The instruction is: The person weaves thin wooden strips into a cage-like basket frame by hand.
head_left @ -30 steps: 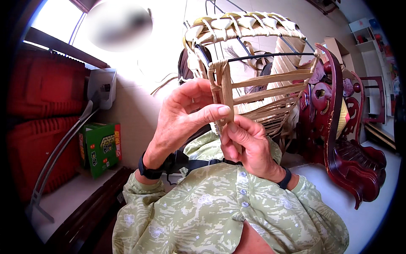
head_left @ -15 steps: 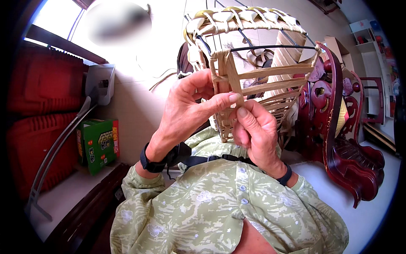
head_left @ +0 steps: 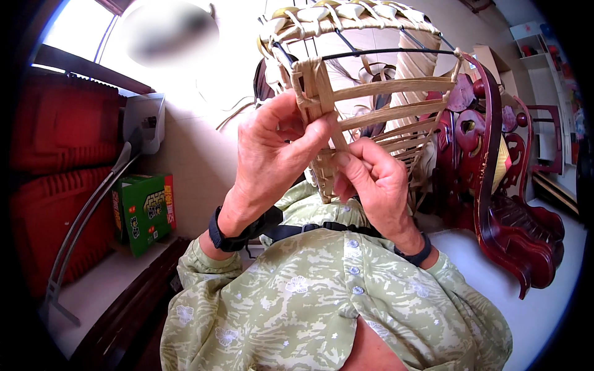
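Observation:
In front of me stands a half-woven frame of black metal rods with tan flat strips wound across it. Its far rim is wrapped in pale, braided-looking binding. My left hand grips the frame's near left edge, thumb pressed on a tan flat strip that runs down along it. Close by, my right hand pinches the lower part of that same strip between thumb and fingers. Where the strip's lower end passes is hidden behind the fingers. The frame's lower corner rests near my lap.
A carved dark-red wooden chair stands close on the right. At left are red stacked plastic containers, a green box, a grey bin and a curved metal rail. Loose strips lie on the floor beyond my left hand.
The frame has shifted a little to the left and away. My left thumb has moved left and up along the strip; my right hand still pinches it.

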{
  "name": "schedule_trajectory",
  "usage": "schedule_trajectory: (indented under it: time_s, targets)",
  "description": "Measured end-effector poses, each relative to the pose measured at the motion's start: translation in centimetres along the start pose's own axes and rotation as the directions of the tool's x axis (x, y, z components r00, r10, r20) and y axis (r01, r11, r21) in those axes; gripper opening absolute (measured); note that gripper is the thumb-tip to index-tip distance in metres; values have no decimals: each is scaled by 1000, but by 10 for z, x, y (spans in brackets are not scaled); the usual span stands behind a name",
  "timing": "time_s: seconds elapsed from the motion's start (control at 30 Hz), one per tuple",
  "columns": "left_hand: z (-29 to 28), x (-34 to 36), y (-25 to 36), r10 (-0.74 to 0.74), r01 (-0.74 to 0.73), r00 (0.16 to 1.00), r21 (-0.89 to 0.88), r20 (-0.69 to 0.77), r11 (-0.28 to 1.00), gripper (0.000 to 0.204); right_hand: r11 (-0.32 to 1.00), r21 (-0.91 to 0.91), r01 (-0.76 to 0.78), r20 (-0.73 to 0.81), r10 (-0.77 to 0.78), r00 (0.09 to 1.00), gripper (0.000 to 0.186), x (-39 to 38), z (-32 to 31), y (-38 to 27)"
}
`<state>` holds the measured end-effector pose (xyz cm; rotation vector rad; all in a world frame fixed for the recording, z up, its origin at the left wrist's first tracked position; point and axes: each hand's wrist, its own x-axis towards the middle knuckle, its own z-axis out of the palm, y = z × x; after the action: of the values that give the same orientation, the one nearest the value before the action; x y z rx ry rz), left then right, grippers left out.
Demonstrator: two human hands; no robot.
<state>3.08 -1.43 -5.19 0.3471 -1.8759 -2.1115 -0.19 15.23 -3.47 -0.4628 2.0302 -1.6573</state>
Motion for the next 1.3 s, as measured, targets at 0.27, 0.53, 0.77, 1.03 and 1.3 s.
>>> schedule_trajectory:
  time_s: [0.27, 0.53, 0.77, 1.03, 1.3]
  targets:
    - [15, 6, -11, 222, -200, 960, 140, -168, 970, 13, 891, -385, 241, -78, -292, 953, 11, 22, -28, -13]
    - [13, 15, -8, 198, -121, 962, 352, -189, 928, 15, 903, -429, 31, 124, 26, 992, 19, 53, -29, -54]
    - [13, 14, 5, 187, -64, 957, 464, -223, 883, 22, 410, -728, 549, 264, -572, 777, 11, 47, -27, -58]
    - [18, 17, -1, 255, -79, 938, 575, -233, 815, 21, 661, -668, 343, 165, -318, 934, 28, 13, -11, -9]
    - [15, 19, 12, 108, 29, 969, 541, -221, 841, 15, 730, 587, -351, 197, 291, 936, 30, 20, 4, -4]
